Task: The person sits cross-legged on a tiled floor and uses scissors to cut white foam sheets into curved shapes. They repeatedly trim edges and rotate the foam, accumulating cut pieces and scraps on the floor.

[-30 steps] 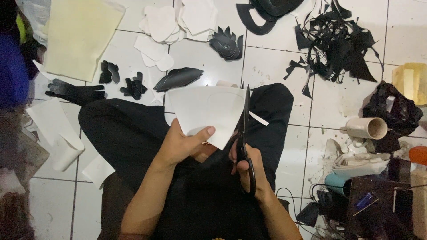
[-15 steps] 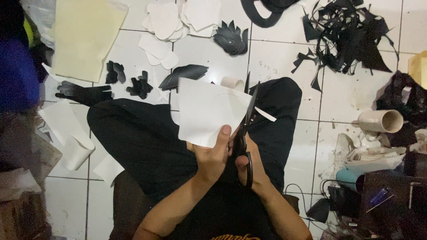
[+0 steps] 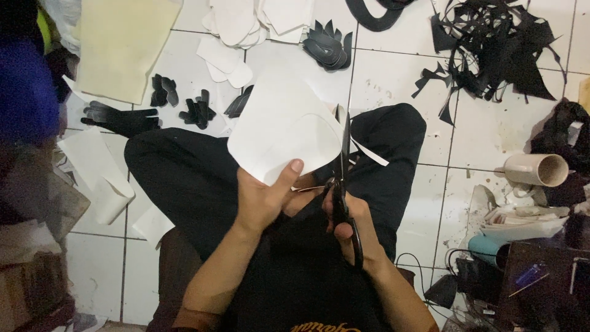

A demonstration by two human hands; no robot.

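Currently left hand (image 3: 261, 200) pinches white sheet (image 3: 283, 132), right hand (image 3: 347, 221) clamped on scissors (image 3: 343, 178), blades along its right edge; cut partway, trimmed strip (image 3: 369, 152) hanging, outline unfinished.

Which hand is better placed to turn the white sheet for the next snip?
Left, probably. The left hand already pinches the white sheet at its lower edge, thumb on top. The right hand is threaded through the black scissors, whose blades run along the sheet's right edge.
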